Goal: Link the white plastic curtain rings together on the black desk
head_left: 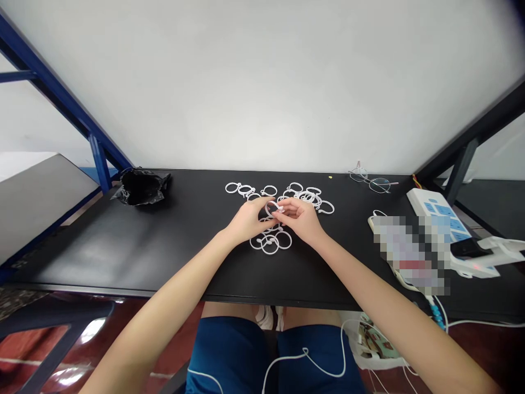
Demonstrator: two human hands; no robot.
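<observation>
My left hand [248,220] and my right hand [301,218] meet over the middle of the black table. Between their fingertips is a white ring [274,203] with a small knob-like clasp, pinched from both sides and raised off the table. Several more white rings [269,242] lie loosely overlapped just below my hands. Others spread behind the hands, with a denser heap [309,197] to the right and a few single rings [246,190] to the left. My fingers partly cover some of the rings.
An opened black plastic bag [141,189] sits at the back left of the table [184,257]. Glasses [379,185] lie at the back right, near a power strip [437,210]. A phone [404,257] with a cable rests at the right. Blue metal posts [98,156] frame the left side.
</observation>
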